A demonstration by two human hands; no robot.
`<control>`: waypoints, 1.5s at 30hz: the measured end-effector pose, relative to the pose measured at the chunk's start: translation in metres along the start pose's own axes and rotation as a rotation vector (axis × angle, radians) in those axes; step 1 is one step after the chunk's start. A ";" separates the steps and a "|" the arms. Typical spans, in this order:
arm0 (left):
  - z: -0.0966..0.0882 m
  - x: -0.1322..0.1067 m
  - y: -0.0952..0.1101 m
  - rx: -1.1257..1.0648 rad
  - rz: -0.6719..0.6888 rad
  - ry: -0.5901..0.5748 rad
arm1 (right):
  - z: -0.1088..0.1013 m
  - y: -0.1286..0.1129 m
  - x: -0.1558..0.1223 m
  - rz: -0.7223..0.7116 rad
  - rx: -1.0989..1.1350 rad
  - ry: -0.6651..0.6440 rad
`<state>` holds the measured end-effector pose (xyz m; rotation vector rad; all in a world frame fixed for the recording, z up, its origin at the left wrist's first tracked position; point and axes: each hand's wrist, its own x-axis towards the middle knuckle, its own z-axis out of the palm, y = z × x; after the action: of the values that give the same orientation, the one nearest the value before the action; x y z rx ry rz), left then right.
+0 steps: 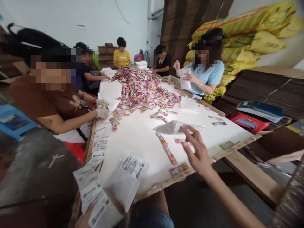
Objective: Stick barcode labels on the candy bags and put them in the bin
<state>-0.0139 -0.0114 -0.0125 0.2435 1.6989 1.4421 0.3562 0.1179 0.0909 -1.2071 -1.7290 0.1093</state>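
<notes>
My right hand (198, 152) hovers over the near right part of the white table (142, 136) with fingers spread and nothing in its grip. Its fingertips are close to a small pink sachet (180, 141) and a flat white bag (169, 127). A strip of colourful sachets (166, 149) lies just left of the hand. My left hand (83, 219) shows only partly at the bottom edge, closed on a stack of white labelled bags (102, 193). A big pile of colourful sachets (142, 87) covers the far half of the table.
Several people sit round the table. One in brown on the left wears white gloves (102, 111); one in light blue on the right holds a white bag (185, 79). Yellow sacks (256, 41), a red tray (248, 123) and a blue stool (11, 120) stand around.
</notes>
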 end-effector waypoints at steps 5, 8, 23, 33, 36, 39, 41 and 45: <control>-0.004 0.002 -0.017 0.008 -0.206 -0.093 | 0.061 -0.052 -0.124 -0.036 0.034 -0.261; 0.008 0.006 -0.009 -0.028 -0.150 -0.185 | 0.079 -0.066 -0.176 -0.055 0.113 -0.429; -0.014 -0.056 0.009 0.073 0.194 -0.341 | 0.090 -0.131 -0.131 0.257 0.503 -0.504; -0.019 -0.049 0.001 0.275 0.156 -0.496 | 0.104 -0.152 -0.125 0.153 0.521 -0.492; -0.023 -0.045 -0.003 0.209 0.142 -0.558 | 0.109 -0.150 -0.126 0.184 0.500 -0.514; -0.026 -0.044 -0.005 0.118 0.071 -0.571 | 0.110 -0.154 -0.122 0.148 0.452 -0.517; -0.025 -0.045 -0.001 -0.094 -0.144 -0.599 | 0.111 -0.158 -0.122 0.076 0.430 -0.538; -0.011 -0.044 0.011 -0.362 -0.532 -0.564 | 0.113 -0.164 -0.134 -0.093 0.374 -0.629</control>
<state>0.0006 -0.0443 0.0178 -0.0104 0.9304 1.1104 0.1656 -0.0169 0.0359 -0.8557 -2.1686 0.7910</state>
